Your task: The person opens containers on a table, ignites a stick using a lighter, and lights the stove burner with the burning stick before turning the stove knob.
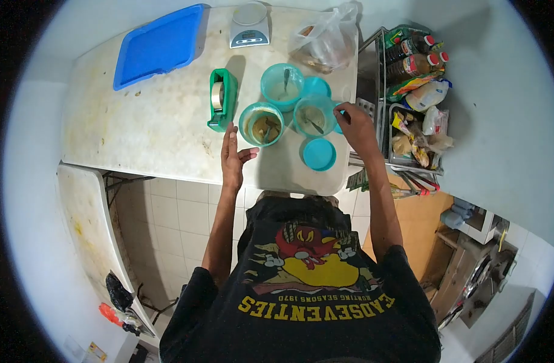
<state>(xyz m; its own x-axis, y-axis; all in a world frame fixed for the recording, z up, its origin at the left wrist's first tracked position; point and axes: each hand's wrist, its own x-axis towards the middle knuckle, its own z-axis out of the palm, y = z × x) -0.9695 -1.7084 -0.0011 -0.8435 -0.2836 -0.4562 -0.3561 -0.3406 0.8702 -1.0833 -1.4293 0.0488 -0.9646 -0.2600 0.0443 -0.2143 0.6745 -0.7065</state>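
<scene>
Three teal tubs stand grouped near the table's right end: one with brown contents and a spoon, one behind with pale contents, one at the right with a spoon. My left hand has its fingers apart, just left of and in front of the brown-filled tub. At the right tub's outer side, my right hand is closed in a pinch on the edge of a teal lid, partly hidden by the fingers. Another teal lid lies flat in front, and one more lies behind.
A green tape dispenser stands left of the tubs. Farther back are a blue tray, a kitchen scale and a plastic bag. Beyond the table's right edge is a rack with bottles and packets.
</scene>
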